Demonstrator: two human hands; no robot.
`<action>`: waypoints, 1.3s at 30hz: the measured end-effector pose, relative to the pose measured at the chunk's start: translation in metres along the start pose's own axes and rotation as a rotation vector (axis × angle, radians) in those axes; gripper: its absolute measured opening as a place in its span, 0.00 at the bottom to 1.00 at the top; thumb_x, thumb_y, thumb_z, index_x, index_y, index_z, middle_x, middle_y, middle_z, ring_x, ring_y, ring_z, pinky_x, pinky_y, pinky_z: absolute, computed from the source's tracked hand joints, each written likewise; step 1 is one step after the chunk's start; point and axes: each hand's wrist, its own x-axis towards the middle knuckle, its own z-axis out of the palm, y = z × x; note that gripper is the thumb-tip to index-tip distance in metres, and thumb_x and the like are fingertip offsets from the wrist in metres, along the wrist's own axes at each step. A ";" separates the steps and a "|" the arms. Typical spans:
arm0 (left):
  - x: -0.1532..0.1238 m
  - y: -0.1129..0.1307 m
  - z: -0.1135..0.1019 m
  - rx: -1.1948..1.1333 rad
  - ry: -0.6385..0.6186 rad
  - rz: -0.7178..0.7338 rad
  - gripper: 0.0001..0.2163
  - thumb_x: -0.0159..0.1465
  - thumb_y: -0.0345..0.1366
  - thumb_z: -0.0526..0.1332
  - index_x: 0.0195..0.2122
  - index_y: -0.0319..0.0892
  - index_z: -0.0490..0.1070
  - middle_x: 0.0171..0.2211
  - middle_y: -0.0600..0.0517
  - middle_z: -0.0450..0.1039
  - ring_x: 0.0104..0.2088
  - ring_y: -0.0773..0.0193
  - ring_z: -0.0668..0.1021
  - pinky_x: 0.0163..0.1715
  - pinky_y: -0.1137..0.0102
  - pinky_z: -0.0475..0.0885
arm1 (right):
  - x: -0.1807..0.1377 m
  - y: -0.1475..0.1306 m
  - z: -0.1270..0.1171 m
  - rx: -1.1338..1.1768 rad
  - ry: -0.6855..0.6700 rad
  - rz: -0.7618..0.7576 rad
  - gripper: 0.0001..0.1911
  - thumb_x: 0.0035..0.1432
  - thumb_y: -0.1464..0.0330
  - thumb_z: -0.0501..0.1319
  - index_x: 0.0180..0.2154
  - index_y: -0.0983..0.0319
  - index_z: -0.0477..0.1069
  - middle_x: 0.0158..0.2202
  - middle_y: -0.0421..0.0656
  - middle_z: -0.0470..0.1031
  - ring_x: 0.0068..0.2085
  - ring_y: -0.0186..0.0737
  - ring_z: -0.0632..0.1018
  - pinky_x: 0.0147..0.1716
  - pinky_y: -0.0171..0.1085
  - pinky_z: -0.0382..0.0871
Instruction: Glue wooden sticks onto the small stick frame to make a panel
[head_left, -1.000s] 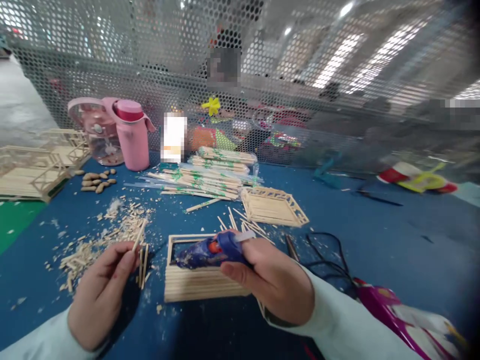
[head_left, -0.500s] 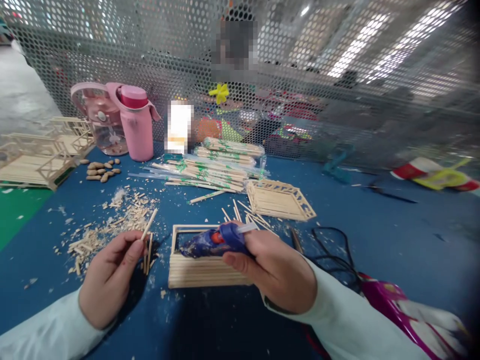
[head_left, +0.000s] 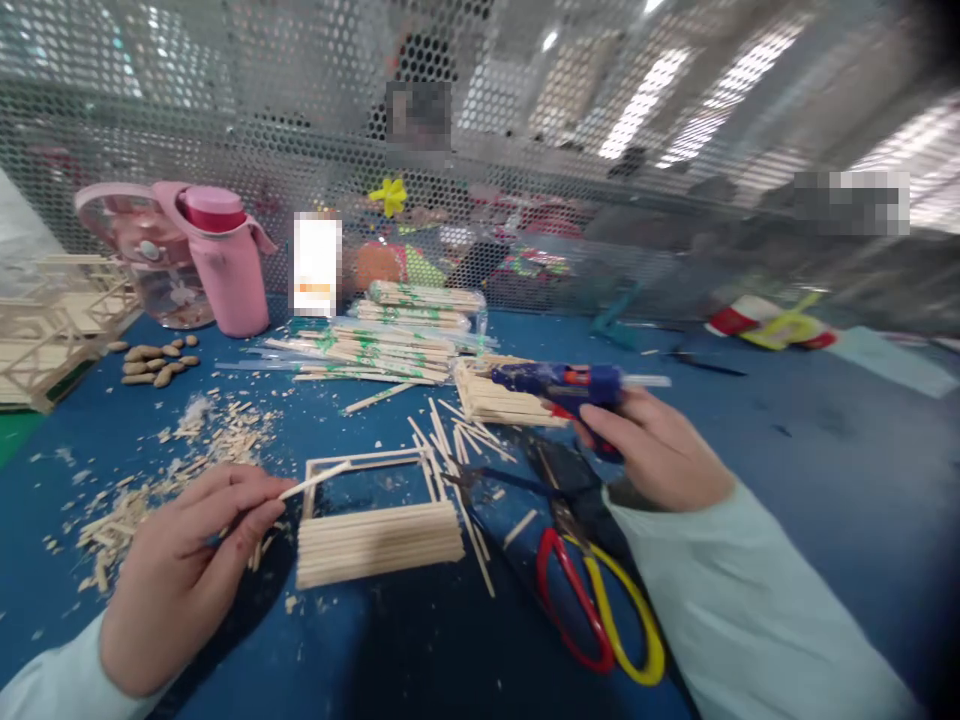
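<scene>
Between the thumb and fingers of my left hand (head_left: 191,570) is a thin wooden stick (head_left: 319,480), its far end over the corner of a rectangular stick frame (head_left: 382,545). The near part of that frame is covered with sticks laid side by side; the far part is an open gap. My right hand (head_left: 652,445) grips a blue hot glue gun (head_left: 559,382), a clear glue stick poking from its back end. The gun's nozzle points left, above a second stick panel (head_left: 506,400). Loose sticks (head_left: 442,440) lie just right of the frame.
Scissors with red and yellow handles (head_left: 600,610) lie beside my right sleeve. Bagged stick bundles (head_left: 397,335), a pink bottle (head_left: 229,270) and peanuts (head_left: 154,363) stand or lie farther back. Wood scraps (head_left: 217,440) litter the left; a perforated metal screen (head_left: 540,190) rises behind.
My right hand has lifted the glue gun away from the frame, to the right and back. My left hand has brought its stick over the frame's left corner. The view has turned right.
</scene>
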 end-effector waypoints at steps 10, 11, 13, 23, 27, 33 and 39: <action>0.049 0.032 0.018 0.169 -0.261 0.185 0.14 0.62 0.43 0.52 0.33 0.47 0.76 0.31 0.52 0.77 0.32 0.62 0.76 0.34 0.68 0.67 | 0.009 0.048 0.057 -0.417 -0.055 -0.090 0.22 0.57 0.71 0.52 0.54 0.63 0.64 0.51 0.50 0.71 0.49 0.49 0.74 0.38 0.44 0.67; 0.049 0.033 0.020 0.199 -0.314 0.172 0.13 0.62 0.42 0.52 0.33 0.47 0.76 0.30 0.52 0.77 0.31 0.62 0.75 0.33 0.68 0.67 | 0.010 0.047 0.063 -0.424 -0.092 -0.084 0.22 0.57 0.71 0.52 0.54 0.63 0.64 0.51 0.50 0.72 0.49 0.49 0.73 0.39 0.45 0.67; 0.048 0.037 0.024 0.264 -0.423 0.155 0.13 0.62 0.40 0.51 0.32 0.48 0.76 0.28 0.53 0.76 0.30 0.61 0.74 0.32 0.67 0.65 | 0.011 0.046 0.070 -0.407 -0.141 -0.078 0.22 0.56 0.72 0.53 0.54 0.64 0.64 0.51 0.50 0.71 0.50 0.49 0.73 0.42 0.45 0.67; 0.054 0.054 0.039 0.347 -0.623 0.198 0.14 0.61 0.34 0.50 0.26 0.47 0.75 0.24 0.52 0.73 0.28 0.63 0.72 0.28 0.69 0.60 | 0.006 0.048 0.068 -0.347 0.018 -0.088 0.26 0.52 0.67 0.56 0.53 0.69 0.64 0.52 0.53 0.69 0.51 0.53 0.70 0.48 0.48 0.64; 0.053 0.051 0.041 0.316 -0.636 0.205 0.14 0.60 0.33 0.50 0.28 0.48 0.76 0.25 0.52 0.74 0.28 0.62 0.72 0.29 0.69 0.61 | 0.005 0.047 0.065 -0.326 0.057 -0.120 0.25 0.53 0.66 0.55 0.52 0.68 0.64 0.52 0.53 0.70 0.51 0.52 0.70 0.49 0.48 0.63; 0.052 0.050 0.042 0.370 -0.667 0.192 0.15 0.59 0.30 0.50 0.30 0.48 0.76 0.27 0.52 0.75 0.31 0.60 0.73 0.31 0.67 0.62 | 0.003 0.043 0.059 -0.298 0.113 -0.145 0.24 0.54 0.66 0.54 0.51 0.70 0.66 0.51 0.54 0.71 0.51 0.52 0.71 0.49 0.48 0.63; 0.051 0.051 0.044 0.358 -0.659 0.229 0.16 0.62 0.33 0.48 0.31 0.46 0.76 0.27 0.50 0.73 0.31 0.60 0.72 0.32 0.65 0.64 | -0.003 0.031 0.046 -0.250 0.258 -0.169 0.22 0.57 0.64 0.52 0.51 0.67 0.65 0.50 0.52 0.71 0.51 0.50 0.71 0.50 0.47 0.63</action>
